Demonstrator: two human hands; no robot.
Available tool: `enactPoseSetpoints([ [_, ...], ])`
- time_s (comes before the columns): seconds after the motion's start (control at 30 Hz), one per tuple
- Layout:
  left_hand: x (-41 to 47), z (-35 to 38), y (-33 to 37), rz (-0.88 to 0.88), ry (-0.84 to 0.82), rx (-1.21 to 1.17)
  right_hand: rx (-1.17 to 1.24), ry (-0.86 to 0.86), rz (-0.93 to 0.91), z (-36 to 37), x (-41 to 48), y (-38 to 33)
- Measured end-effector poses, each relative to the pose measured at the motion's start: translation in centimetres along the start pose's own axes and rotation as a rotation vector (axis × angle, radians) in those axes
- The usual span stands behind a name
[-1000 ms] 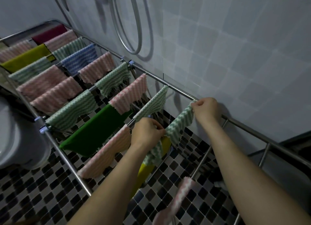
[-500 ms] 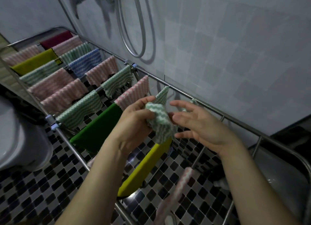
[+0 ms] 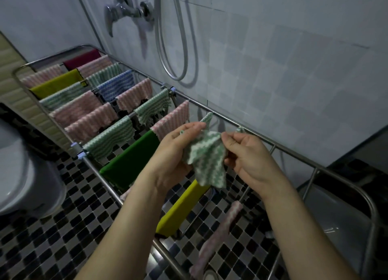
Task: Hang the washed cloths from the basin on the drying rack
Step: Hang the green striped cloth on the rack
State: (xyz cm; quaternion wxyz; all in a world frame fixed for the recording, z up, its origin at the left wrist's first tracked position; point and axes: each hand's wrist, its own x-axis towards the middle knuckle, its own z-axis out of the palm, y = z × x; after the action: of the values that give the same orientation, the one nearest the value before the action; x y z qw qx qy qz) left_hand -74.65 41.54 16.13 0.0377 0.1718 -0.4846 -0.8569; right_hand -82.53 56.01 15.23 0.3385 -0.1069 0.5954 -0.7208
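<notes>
Green-and-white striped cloth (image 3: 206,160) hangs bunched in the air between both hands, above the right part of the drying rack (image 3: 298,159) and touching none of its rails. The left hand (image 3: 176,151) grips the cloth's left side, its fingers curled round the bunched fabric with the thumb on top. The right hand (image 3: 249,154) pinches the cloth's upper right corner between thumb and forefinger, its other fingers loosely curled beneath. The cloth's lower edge droops free just over a yellow cloth (image 3: 182,208) that is draped on a bar below the hands.

Left of the yellow one, a dark green cloth (image 3: 130,164) lies over the next bar, and beyond it a pink striped cloth (image 3: 172,122) reaches to the far rail. Further left the bars carry more striped cloths in pink and green, a blue striped cloth (image 3: 117,86), another yellow one and, at the far left end, a maroon cloth (image 3: 81,59). Near the right end a narrow pink striped cloth (image 3: 218,235) hangs low, under the right forearm.

The rack stands on a black, white and grey checked floor (image 3: 52,237), its far rail close against a pale tiled wall (image 3: 294,59). A shower hose (image 3: 182,49) loops down that wall from a chrome tap (image 3: 126,9). A white toilet (image 3: 21,174) sits at the left edge
</notes>
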Motion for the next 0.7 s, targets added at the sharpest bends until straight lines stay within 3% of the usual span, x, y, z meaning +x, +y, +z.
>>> enactPoseSetpoints([
  [0.1,-0.5,-0.8,0.4,-0.007,-0.137,-0.109,0.133,-0.001,0.065,0.3,-0.3,-0.5],
  [0.17,-0.8,-1.0,0.3,0.018,-0.192,-0.059,0.140,-0.005,0.112,0.3,-0.6,-0.8],
  [0.27,-1.3,-0.4,0.2,0.079,-0.067,0.157,0.051,0.080,0.123,0.6,-1.3,-1.0],
  [0.43,-1.4,1.2,0.2,0.252,0.218,0.370,-0.458,0.141,-0.017,1.0,-2.8,-1.9],
  [0.53,-1.6,1.9,0.0,0.297,0.218,0.432,-0.458,0.040,-0.069,1.4,-3.0,-2.3],
  [0.7,-1.7,2.0,0.1,0.260,0.180,0.475,-0.440,0.158,-0.178,1.0,-3.5,-2.3],
])
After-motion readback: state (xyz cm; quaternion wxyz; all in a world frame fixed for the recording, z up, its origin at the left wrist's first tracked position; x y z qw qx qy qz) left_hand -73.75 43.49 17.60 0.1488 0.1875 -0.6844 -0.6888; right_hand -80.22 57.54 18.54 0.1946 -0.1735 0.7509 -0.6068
